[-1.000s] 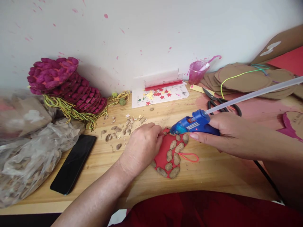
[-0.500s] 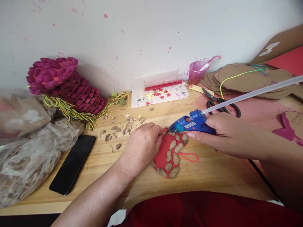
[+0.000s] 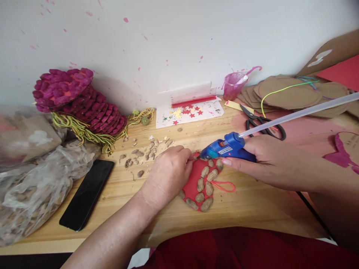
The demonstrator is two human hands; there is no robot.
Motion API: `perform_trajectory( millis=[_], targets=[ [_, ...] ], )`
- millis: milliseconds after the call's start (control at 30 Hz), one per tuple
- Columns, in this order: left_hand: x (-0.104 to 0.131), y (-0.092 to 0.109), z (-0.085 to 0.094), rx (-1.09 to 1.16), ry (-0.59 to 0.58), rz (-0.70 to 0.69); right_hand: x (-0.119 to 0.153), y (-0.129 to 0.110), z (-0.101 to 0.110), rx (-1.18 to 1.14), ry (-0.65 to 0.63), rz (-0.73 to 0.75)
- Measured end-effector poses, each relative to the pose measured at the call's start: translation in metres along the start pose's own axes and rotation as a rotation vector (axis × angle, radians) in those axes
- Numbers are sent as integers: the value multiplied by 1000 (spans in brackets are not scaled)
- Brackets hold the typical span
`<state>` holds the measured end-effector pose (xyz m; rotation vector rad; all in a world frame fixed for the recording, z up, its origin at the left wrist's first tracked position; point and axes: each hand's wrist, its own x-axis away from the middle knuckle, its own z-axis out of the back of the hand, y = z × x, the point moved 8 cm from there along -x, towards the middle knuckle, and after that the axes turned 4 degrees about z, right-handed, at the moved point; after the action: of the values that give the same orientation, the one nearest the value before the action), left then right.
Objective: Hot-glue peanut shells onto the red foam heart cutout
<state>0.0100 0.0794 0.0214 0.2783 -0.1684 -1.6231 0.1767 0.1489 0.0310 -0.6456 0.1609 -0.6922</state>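
Observation:
On the wooden table lies a red board [image 3: 193,179] with whole peanuts [image 3: 212,175] stuck on it and an orange cord loop [image 3: 226,186] at its right. My left hand [image 3: 169,170] is closed at the board's far left edge, its fingertips mostly hidden, gripping that edge. In my right hand [image 3: 269,158] is a blue hot glue gun [image 3: 231,145], a long clear glue stick [image 3: 297,114] running out of its back. Its nozzle points left and meets the board's far edge, close to my left fingertips. A small red light glows on the gun.
Loose peanuts and shell bits [image 3: 137,153] lie left of the board, near a black phone [image 3: 86,194] and plastic bags [image 3: 42,190]. Behind are magenta peanut-covered discs [image 3: 81,101], star stickers [image 3: 190,110], a stained cup [image 3: 234,86], scissors [image 3: 260,121] and cardboard ovals [image 3: 288,93].
The glue gun has tipped and dropped very slightly, with its nozzle staying at the board's far edge. My left hand and the board stay in place.

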Motion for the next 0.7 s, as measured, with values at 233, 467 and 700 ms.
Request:
perform_trajectory(
  millis=[233,467,700],
  targets=[
    [0,0,-1,9,1,12,-2,-1,2,0,-31,-35],
    [-5,-18,14,168,39,83,-6,17,6,-155,99,-240],
    [-15,-51,39,-13,167,214,-11,17,-6,-666,232,-264]
  ],
)
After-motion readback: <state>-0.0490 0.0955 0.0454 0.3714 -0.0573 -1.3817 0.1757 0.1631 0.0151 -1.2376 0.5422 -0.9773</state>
